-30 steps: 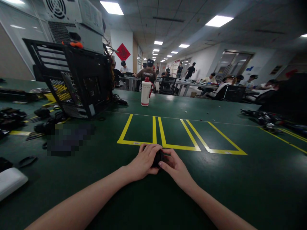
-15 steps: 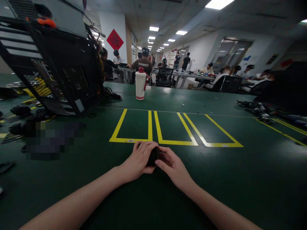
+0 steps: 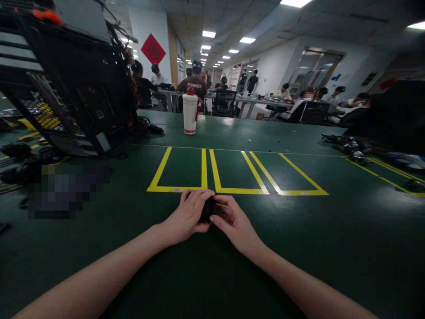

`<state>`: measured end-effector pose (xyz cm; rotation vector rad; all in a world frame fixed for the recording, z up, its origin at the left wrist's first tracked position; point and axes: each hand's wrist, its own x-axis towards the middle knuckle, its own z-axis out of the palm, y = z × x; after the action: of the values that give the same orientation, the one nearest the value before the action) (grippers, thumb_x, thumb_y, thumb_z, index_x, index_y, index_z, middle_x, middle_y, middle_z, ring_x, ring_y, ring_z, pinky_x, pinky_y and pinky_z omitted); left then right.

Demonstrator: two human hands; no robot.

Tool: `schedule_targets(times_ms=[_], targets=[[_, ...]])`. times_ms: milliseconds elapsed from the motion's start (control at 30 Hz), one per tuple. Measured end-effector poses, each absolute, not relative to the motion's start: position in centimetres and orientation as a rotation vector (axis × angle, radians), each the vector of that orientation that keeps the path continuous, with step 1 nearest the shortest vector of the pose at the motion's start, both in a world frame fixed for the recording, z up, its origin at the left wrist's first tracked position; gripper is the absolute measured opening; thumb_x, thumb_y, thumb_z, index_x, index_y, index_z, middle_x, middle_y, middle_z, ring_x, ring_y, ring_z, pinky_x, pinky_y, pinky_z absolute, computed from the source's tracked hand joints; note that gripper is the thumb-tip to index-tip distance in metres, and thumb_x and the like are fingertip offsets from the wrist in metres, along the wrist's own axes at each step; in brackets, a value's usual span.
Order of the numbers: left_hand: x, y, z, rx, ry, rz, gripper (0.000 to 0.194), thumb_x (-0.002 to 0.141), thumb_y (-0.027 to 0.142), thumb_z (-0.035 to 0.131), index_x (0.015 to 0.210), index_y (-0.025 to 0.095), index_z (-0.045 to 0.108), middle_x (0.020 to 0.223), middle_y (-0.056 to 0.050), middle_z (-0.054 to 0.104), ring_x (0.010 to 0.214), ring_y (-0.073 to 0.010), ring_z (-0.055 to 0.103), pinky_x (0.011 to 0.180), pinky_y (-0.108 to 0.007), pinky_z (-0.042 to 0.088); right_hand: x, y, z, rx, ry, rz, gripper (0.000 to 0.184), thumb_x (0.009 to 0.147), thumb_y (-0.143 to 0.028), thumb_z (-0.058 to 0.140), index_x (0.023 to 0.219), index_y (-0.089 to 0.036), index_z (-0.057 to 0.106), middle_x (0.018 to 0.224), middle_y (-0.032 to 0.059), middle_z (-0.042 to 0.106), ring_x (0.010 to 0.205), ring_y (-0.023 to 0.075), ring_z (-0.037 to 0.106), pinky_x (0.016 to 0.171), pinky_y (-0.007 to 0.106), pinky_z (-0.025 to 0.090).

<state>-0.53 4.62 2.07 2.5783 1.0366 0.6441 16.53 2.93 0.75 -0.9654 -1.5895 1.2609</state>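
Note:
Between my hands, low over the green table, is a small black box-like object; its exact kind does not show. My left hand is wrapped over its top and left side, with the thumb underneath. From the right, my right hand pinches the object's edge with thumb and fingertips. Most of the object is hidden by my left fingers. Just beyond the hands, yellow tape marks several-sided outlines on the tabletop.
An open black computer case with loose cables stands at the left. A white tumbler with a red lid is behind the tape. Dark cables and parts lie at the right. Several people sit at tables in the background.
The whole view has shifted slightly, so everything sits a little further left and up. Both hands keep the same hold on the black object.

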Motion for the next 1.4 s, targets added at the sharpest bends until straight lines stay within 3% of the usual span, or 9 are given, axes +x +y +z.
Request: schedule_targets(times_ms=[100, 267, 467, 700, 967, 1200, 1400], targets=[[-0.6, 4.6, 2.0, 2.587, 1.042, 0.650, 0.060, 0.073, 0.019, 0.054, 0.123, 0.021, 0.022, 0.119, -0.008, 0.041, 0.112, -0.0246, 0.038, 0.095, -0.043, 0.024, 16.5, 3.0, 0.8, -0.975, -1.585, 1.295, 0.039, 0.073, -0.016, 0.055, 0.109, -0.026, 0.044, 0.113, 0.0028, 0.047, 0.107, 0.0177, 0.048, 0.094, 0.037, 0.040], [-0.7, 4.3, 1.9, 2.615, 1.050, 0.655, 0.061, 0.072, 0.018, 0.054, 0.123, 0.021, 0.021, 0.120, -0.009, 0.040, 0.112, -0.0249, 0.037, 0.095, -0.043, 0.023, 16.5, 3.0, 0.8, -0.914, -1.557, 1.402, 0.033, 0.072, -0.017, 0.056, 0.102, -0.025, 0.045, 0.108, 0.0025, 0.050, 0.106, 0.0182, 0.050, 0.090, 0.037, 0.043], [-0.5, 4.4, 0.9, 2.635, 1.090, 0.726, 0.058, 0.072, 0.022, 0.055, 0.121, 0.019, 0.023, 0.118, -0.009, 0.041, 0.111, -0.0251, 0.037, 0.094, -0.043, 0.023, 16.5, 2.9, 0.4, -0.851, -1.587, 1.295, 0.022, 0.074, -0.017, 0.053, 0.094, -0.023, 0.049, 0.103, 0.0011, 0.050, 0.104, 0.0169, 0.051, 0.091, 0.035, 0.043], [-0.4, 4.2, 0.3, 2.650, 1.118, 0.772, 0.058, 0.071, 0.023, 0.055, 0.119, 0.019, 0.025, 0.117, -0.010, 0.041, 0.110, -0.0248, 0.038, 0.094, -0.043, 0.024, 16.6, 3.2, -0.4, -0.904, -1.603, 1.270, 0.037, 0.073, -0.021, 0.056, 0.107, -0.022, 0.046, 0.113, 0.0047, 0.049, 0.106, 0.0181, 0.050, 0.095, 0.038, 0.039], [-0.5, 3.1, 0.2, 2.675, 1.121, 0.816, 0.057, 0.070, 0.023, 0.056, 0.118, 0.019, 0.025, 0.116, -0.010, 0.041, 0.110, -0.0242, 0.038, 0.093, -0.042, 0.024, 16.5, 2.8, -0.6, -0.795, -1.598, 1.318, 0.028, 0.069, -0.023, 0.061, 0.094, -0.023, 0.048, 0.098, 0.0009, 0.053, 0.096, 0.0163, 0.055, 0.082, 0.033, 0.047], [-0.5, 3.0, 0.0, 2.665, 1.133, 0.833, 0.056, 0.070, 0.024, 0.056, 0.118, 0.019, 0.026, 0.115, -0.009, 0.042, 0.110, -0.0249, 0.038, 0.092, -0.043, 0.024, 16.4, 2.6, -0.5, -0.792, -1.616, 1.232, 0.021, 0.071, -0.022, 0.058, 0.091, -0.023, 0.051, 0.097, 0.0007, 0.053, 0.099, 0.0162, 0.053, 0.087, 0.034, 0.044], [-0.6, 3.0, 0.3, 2.643, 1.116, 0.830, 0.055, 0.071, 0.024, 0.055, 0.118, 0.019, 0.026, 0.114, -0.010, 0.042, 0.109, -0.0250, 0.039, 0.093, -0.044, 0.024, 16.5, 2.6, -0.5, -0.844, -1.655, 1.182, 0.030, 0.073, -0.022, 0.056, 0.102, -0.023, 0.049, 0.108, 0.0030, 0.052, 0.103, 0.0169, 0.051, 0.095, 0.037, 0.038]])
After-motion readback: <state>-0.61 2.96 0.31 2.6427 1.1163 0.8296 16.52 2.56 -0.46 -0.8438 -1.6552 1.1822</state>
